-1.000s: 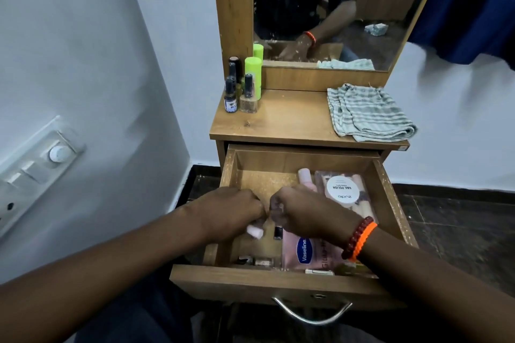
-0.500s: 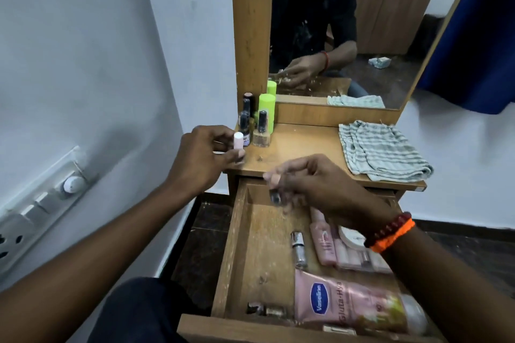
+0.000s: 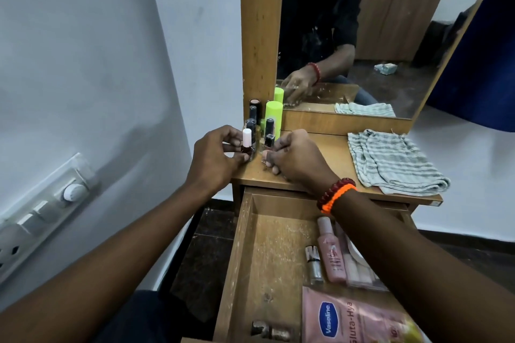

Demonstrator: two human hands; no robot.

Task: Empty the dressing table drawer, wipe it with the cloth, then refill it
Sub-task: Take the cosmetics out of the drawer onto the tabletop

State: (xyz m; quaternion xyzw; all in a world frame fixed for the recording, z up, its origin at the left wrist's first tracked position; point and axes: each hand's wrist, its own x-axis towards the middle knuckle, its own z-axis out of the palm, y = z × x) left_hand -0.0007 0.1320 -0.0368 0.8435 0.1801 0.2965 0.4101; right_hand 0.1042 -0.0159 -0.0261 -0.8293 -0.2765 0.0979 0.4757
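White-capped, dark-bodied nail polish bottle (image 3: 247,142) stood upright at centre frame, pinched between thumb and fingertips of left hand (image 3: 216,160), at the front of the cluster of small dark-capped bottles (image 3: 260,127) beside lime-green plastic cylinder (image 3: 273,117). Just to its right, right hand (image 3: 296,160) curled around a small black-capped bottle (image 3: 269,140), knuckles resting on brown wooden tabletop (image 3: 320,147). Both bottles' long axes vertical, bases at or very near the wood; could not tell whether fully set down.

Lay directly below both hands, toward the lower right of the frame: open wooden drawer (image 3: 262,245), holding a pink slim bottle (image 3: 331,253), a silver-capped tube (image 3: 313,262), a pink Vaseline pouch (image 3: 354,320) and a small metallic piece (image 3: 267,330). Right forearm crossed over that pile, so right hand judged nearer for the coming reach. Folded grey-striped cloth (image 3: 390,161) rested untouched at right of tabletop.
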